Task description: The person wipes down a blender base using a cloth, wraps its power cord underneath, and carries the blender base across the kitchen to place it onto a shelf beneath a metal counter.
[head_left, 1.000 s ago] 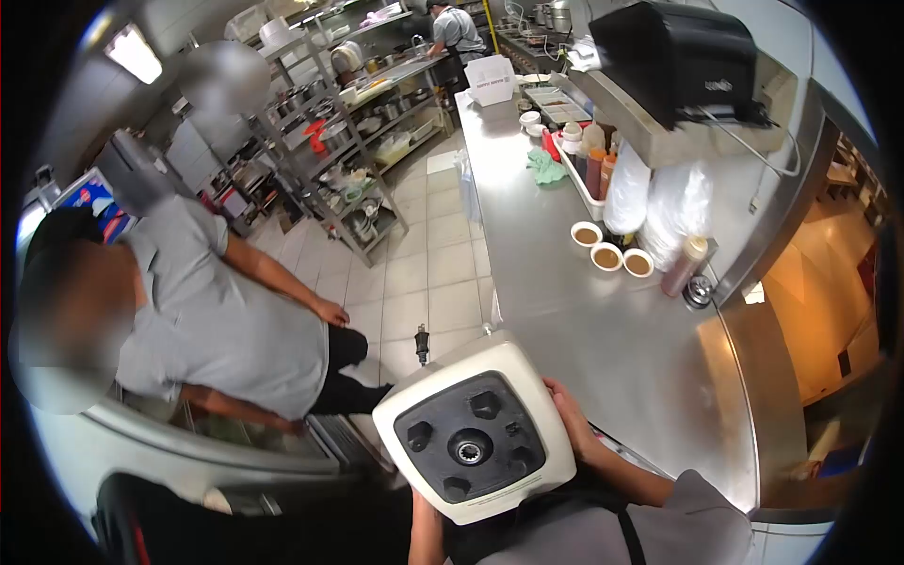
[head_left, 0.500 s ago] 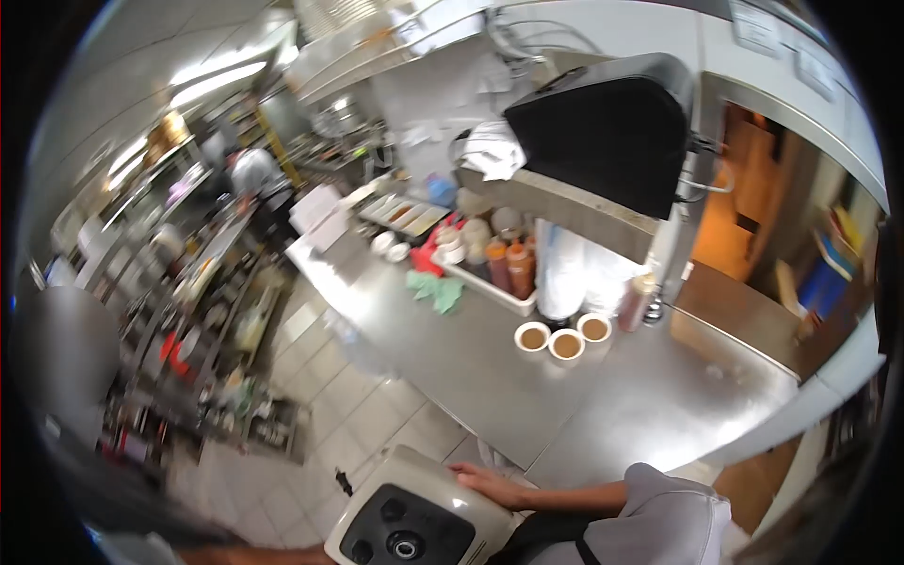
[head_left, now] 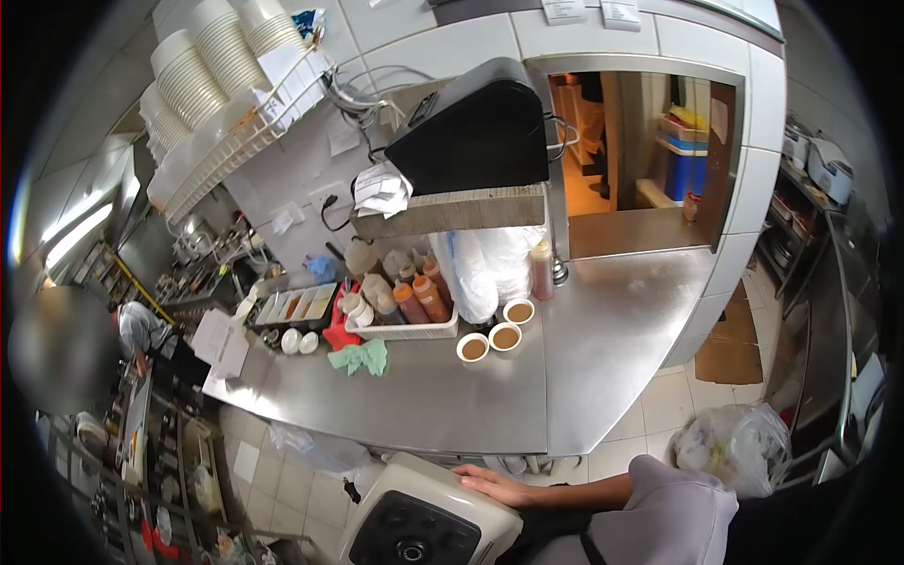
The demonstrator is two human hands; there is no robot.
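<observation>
A cream-coloured blender base (head_left: 379, 485) with a black top pad and a round drive socket is at the bottom centre, in front of the steel counter. My right hand (head_left: 494, 485) lies along its far right side, fingers stretched over the edge, gripping it. A black plug (head_left: 351, 490) hangs beside its left side. My left hand is out of view, and the lower part of the base is cut off by the frame.
The steel counter (head_left: 414, 405) bears three cups of brown sauce (head_left: 505, 337), a white basket (head_left: 405, 330) of squeeze bottles, and a green cloth (head_left: 360, 356). Above stands a black machine (head_left: 471, 132). A bagged bundle (head_left: 734, 447) sits on the right. People (head_left: 141, 330) are at left.
My view has swung to the right, showing the hatch and the floor beyond the counter's right end. The blender base stays under my right hand. My left forearm has left the view.
</observation>
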